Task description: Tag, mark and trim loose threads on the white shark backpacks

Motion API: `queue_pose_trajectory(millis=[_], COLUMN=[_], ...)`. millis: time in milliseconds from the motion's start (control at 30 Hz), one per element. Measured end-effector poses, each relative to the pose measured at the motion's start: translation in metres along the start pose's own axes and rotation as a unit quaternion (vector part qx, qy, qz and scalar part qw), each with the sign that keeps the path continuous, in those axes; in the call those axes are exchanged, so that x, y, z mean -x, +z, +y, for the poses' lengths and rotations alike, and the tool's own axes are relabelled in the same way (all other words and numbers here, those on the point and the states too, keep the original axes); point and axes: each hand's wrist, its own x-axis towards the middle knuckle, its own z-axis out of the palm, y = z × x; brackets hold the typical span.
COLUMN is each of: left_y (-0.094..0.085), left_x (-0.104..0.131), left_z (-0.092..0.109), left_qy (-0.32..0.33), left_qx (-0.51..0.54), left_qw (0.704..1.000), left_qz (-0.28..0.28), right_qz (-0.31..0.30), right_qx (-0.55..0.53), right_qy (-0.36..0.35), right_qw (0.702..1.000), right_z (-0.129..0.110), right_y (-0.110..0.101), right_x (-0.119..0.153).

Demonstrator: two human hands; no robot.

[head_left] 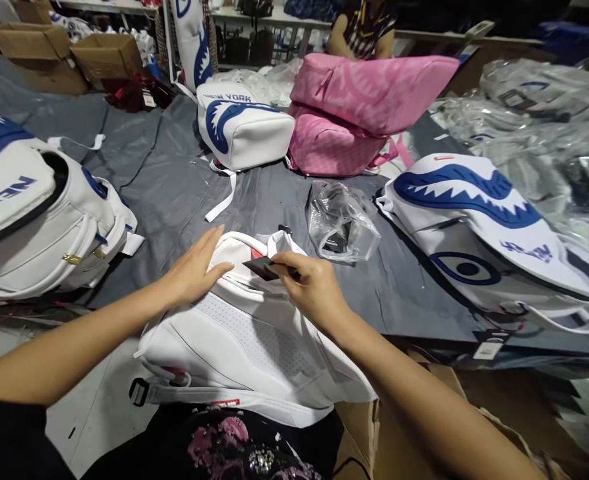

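A white backpack point(214, 347) leans on the table edge in front of me, its perforated back panel and a shoulder strap turned towards me. My left hand point(194, 267) rests against the top of the backpack, thumb and fingers apart. Between the fingertips of my right hand point(309, 283) is a dark hang tag point(261, 268), held over the backpack's top opening near a small red patch. Just beyond lies a crumpled clear plastic bag point(344, 223) with something dark inside.
White-and-blue backpacks lie at the left point(39, 207) and right point(469, 233). Pink bags point(354, 100) and another white bag point(254, 130) stand further back. Plastic-wrapped bags point(549, 133) pile up at right, cardboard boxes point(34, 57) at back left. A person point(364, 30) is across the table.
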Motion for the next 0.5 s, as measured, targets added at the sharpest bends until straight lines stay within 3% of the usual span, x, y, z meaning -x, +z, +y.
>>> queue_pose_trajectory(millis=[100, 200, 300, 433, 500], left_y=[0.010, 0.016, 0.019, 0.022, 0.024], left_x=[0.036, 0.053, 0.055, 0.050, 0.049], left_z=[-0.012, -0.016, -0.016, -0.019, -0.020], left_qy=[-0.022, 0.005, 0.016, 0.010, 0.006], left_qx=[-0.010, -0.028, -0.032, -0.038, -0.039], left_qw=[0.999, 0.998, 0.997, 0.997, 0.997], left_qz=[0.034, 0.055, 0.063, 0.069, 0.071], right_qz=[-0.115, -0.198, -0.241, -0.285, -0.293], right_qx=[0.037, 0.134, 0.214, 0.166, 0.197], right_qy=[0.024, 0.028, 0.020, 0.029, 0.018], right_qw=[0.992, 0.971, 0.946, 0.944, 0.935], right_z=[-0.010, -0.020, -0.024, -0.022, -0.025], right_y=[0.008, 0.021, 0.037, 0.049, 0.050], right_x=[-0.004, -0.006, -0.007, -0.009, -0.011])
